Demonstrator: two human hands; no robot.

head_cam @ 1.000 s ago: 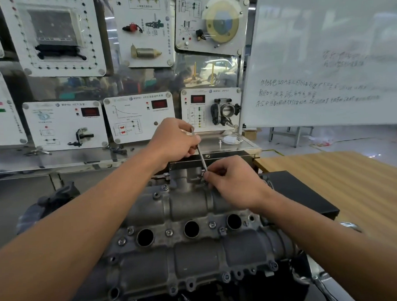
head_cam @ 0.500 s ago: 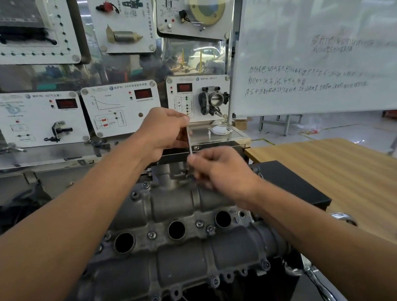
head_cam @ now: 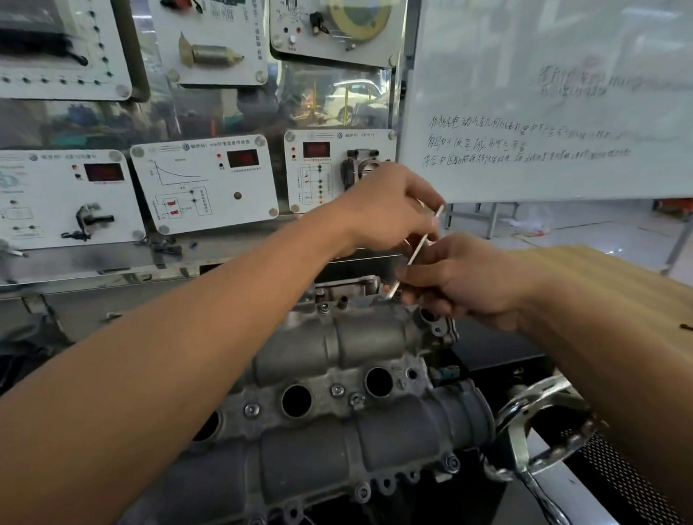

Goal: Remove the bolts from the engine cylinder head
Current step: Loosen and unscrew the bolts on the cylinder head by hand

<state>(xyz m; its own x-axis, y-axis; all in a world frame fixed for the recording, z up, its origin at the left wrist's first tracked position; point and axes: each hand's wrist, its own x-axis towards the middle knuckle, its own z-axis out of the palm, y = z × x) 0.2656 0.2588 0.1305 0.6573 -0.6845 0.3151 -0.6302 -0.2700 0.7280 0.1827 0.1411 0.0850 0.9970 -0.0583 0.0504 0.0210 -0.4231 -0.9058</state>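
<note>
Thin key (head_cam: 415, 252) is pinched at top by left hand (head_cam: 386, 210), gripped lower by right hand (head_cam: 467, 281); tip should be kept square in bolt, hidden under that hand.

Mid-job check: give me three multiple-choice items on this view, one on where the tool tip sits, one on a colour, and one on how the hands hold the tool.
1. Where is the lower tip of the thin metal tool?
A. in a round well at the middle of the head
B. at the far end of the cylinder head
C. up on a wall panel

2. What colour is the table top at the right?
A. light wood
B. blue
C. white

3. How is the tool held?
A. by the left hand only
B. it lies free on the head
C. by both hands

Answers:
1 B: the tip meets the head's far edge.
2 A: the wood grain shows.
3 C: the left hand pinches the upper part and the right hand the lower.
</note>
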